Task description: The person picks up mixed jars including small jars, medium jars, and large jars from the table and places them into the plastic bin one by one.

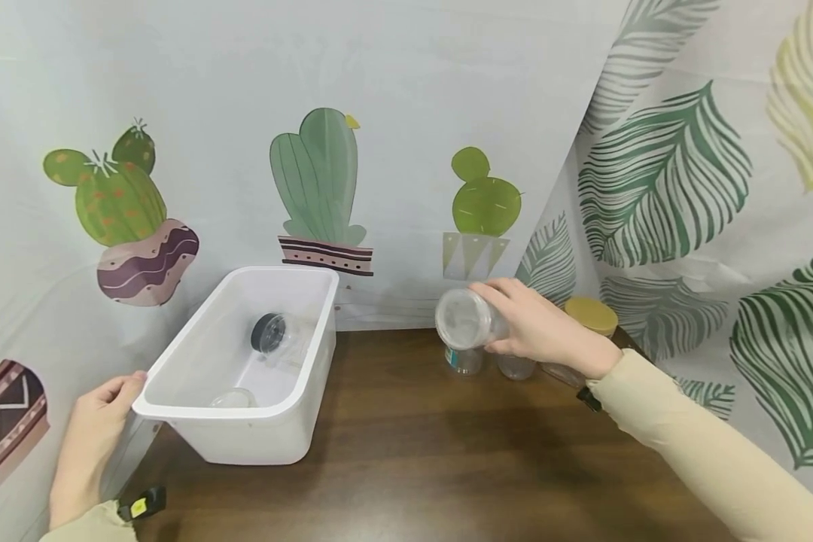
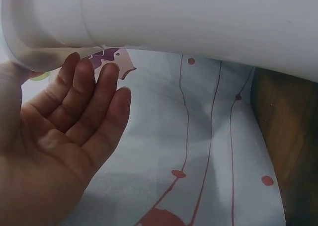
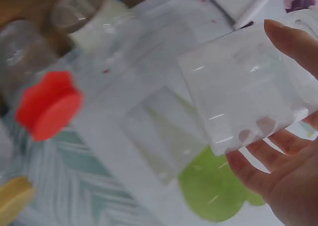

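Note:
At the left, my left hand (image 1: 98, 425) grips the near left corner of a white plastic bin (image 1: 260, 435); in the left wrist view its fingertips (image 2: 110, 77) curl up under the rim. Inside the bin lie a clear jar with a black lid (image 1: 268, 333) and another clear container (image 1: 233, 399) by the near wall. My right hand (image 1: 542, 327) holds a clear plastic jar (image 1: 462, 319) in the air over the back of the table, tilted with one round end toward the head camera. The right wrist view shows thumb and fingers around this jar (image 3: 243, 92).
Behind and below the right hand, several clear jars (image 1: 517, 367) stand on the brown wooden table (image 1: 406, 444). One has a yellow lid (image 1: 591, 315); a red lid (image 3: 49, 107) shows in the right wrist view. Printed cloth (image 1: 406, 75) hangs along the back and sides.

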### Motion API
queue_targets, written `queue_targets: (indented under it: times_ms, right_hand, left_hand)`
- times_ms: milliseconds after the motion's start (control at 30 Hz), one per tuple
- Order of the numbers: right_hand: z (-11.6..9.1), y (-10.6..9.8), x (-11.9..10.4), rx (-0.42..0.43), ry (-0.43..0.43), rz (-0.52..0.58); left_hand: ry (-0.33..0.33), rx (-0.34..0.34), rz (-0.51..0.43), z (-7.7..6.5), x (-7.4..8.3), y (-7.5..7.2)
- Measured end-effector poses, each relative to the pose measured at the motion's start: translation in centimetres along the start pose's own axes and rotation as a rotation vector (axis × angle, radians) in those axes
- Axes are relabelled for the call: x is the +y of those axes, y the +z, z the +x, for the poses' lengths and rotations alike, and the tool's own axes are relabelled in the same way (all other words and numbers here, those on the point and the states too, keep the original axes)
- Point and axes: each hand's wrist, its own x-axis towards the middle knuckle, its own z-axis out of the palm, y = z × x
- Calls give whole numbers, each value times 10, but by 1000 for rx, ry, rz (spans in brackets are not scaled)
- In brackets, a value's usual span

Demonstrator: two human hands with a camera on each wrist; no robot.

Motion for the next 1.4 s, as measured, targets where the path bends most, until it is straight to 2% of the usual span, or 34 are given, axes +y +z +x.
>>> queue_targets:
  times_ms: [233, 400, 500, 667, 833, 1167, 1400]
  right_hand:
    - [49, 10, -33, 1, -25, 75]
    - [81, 25, -60, -36, -54, 67]
    - [99, 34, -72, -60, -51, 66]
    - [128, 44, -94, -83, -27, 67]
    - [161, 50, -124, -104, -15, 85]
    - [230, 61, -188, -198, 60, -12]
    - [251, 68, -201, -252, 142, -62]
  left_hand:
    - [-22, -5, 61, -3, -1, -7]
    - [-34, -43, 56, -2, 2, -5]
    - [-30, -44, 54, -1, 4, -2]
    - [-33, -39, 22, -1, 0, 0]
    - [-65, -21, 18, -7, -5, -6]
    - [-74, 11, -22, -5, -3, -9]
    - [-52, -18, -35, 0, 1, -1]
